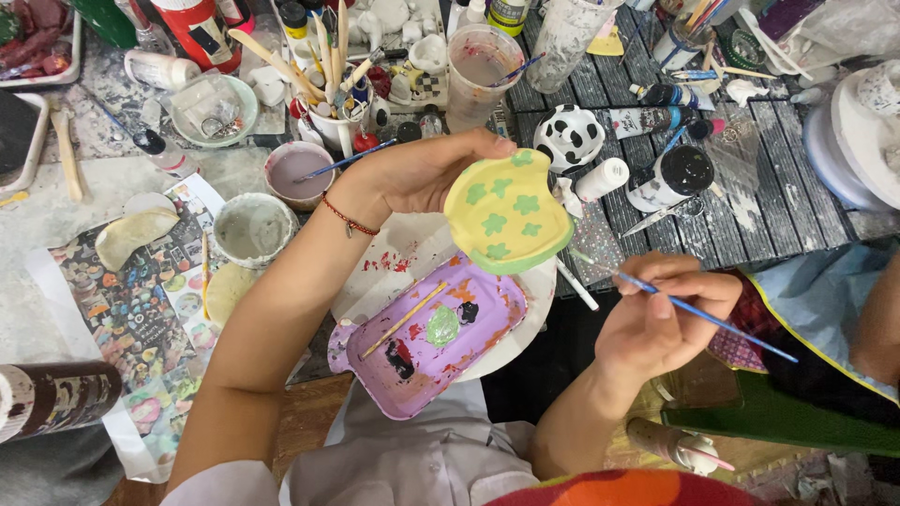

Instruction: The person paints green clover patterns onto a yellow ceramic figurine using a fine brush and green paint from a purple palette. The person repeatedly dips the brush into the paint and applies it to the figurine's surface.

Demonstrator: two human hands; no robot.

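Across the cluttered, paint-spattered table [56, 211] lie the biggest things first: a printed paper sheet [131, 309] at the left, then a round white plate [403, 258] near the middle, with a lilac tray [469, 323] used as a palette lying over its near edge. On that tray sit smears of orange, black and red paint, a green blob [442, 326] and a thin wooden stick [405, 319] laid slantwise. Above the tray the left hand [422, 173] is raised, fingers curled up behind a yellow ceramic dish [506, 214] painted with green stars, which it grips by the edge and tilts toward the camera; a red thread bracelet [349, 220] rings that wrist. Just right of and below the dish, apart from it, the right hand [661, 314] is closed around a thin blue paintbrush [698, 314], pinched between thumb and fingers, its tip pointing left toward the dish. Behind the dish stands a white pot with black spots [570, 136], and beside that a black-capped paint bottle [680, 173]. Farther left are a cup of grey water [251, 230] and a pink cup [298, 171] with a brush in it, and behind them a white mug crammed with brushes [328, 117].
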